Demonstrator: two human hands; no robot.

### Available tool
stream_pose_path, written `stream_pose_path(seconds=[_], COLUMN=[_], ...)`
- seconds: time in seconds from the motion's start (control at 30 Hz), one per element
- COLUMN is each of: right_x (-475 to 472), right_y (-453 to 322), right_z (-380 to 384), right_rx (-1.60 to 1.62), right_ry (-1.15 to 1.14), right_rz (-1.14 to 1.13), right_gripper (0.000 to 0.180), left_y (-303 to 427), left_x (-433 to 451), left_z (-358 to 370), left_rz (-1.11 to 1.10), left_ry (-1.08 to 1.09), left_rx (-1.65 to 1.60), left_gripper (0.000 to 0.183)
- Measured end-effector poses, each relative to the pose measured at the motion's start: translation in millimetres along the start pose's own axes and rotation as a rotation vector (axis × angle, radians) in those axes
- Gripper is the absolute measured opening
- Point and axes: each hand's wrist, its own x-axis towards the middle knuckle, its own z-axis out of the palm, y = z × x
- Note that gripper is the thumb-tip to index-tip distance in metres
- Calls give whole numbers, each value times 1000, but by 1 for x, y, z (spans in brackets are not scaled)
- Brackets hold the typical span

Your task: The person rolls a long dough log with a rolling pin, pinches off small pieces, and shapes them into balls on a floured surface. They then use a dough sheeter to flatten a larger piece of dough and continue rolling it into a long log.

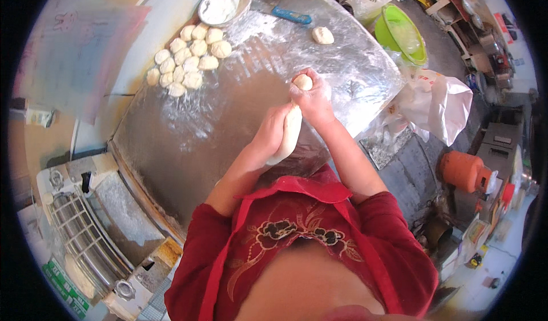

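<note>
A long roll of pale dough is between my two hands, over the floured metal worktop. My left hand wraps around the roll's middle from the left side. My right hand is closed around its far end, and a rounded knob of dough bulges out between thumb and fingers. Flour whitens that hand. One loose dough piece lies farther off, beyond my right hand. To the far left several dough balls sit close together in a cluster.
A bowl of flour and a blue-handled tool are at the back. A dough roller machine adjoins the left edge. On the right are a green basin, a white sack and an orange gas cylinder.
</note>
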Motion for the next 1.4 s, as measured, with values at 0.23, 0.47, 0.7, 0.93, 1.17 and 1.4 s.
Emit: stream_pose_path(seconds=[0.23, 0.47, 0.7, 0.93, 1.17, 1.4], right_x=[55, 54, -40, -35, -56, -17], right_y=[19, 29, 10, 9, -10, 9], right_z=[-77, -67, 10, 8, 3, 7], right_rx=[115, -480, 59, 341, 344, 76], right_ry=[491, 312, -383, -274, -364, 35], right_rz=[-550, -470, -111, -69, 222, -88], right_gripper=[30, 55, 52, 47, 37, 23], left_y=[12, -16, -27, -13, -2, 6], left_x=[13, 30, 26, -8, -8, -7], left_z=[-20, -27, -25, -28, -4, 4], left_rz=[-381, -279, -245, -287, -338, -191], left_ry=[-106, 56, 162, -122, -80, -86], left_rx=[-790, -510, -309, -230, -753, -306], left_gripper=[52, 82, 73, 48, 44, 43])
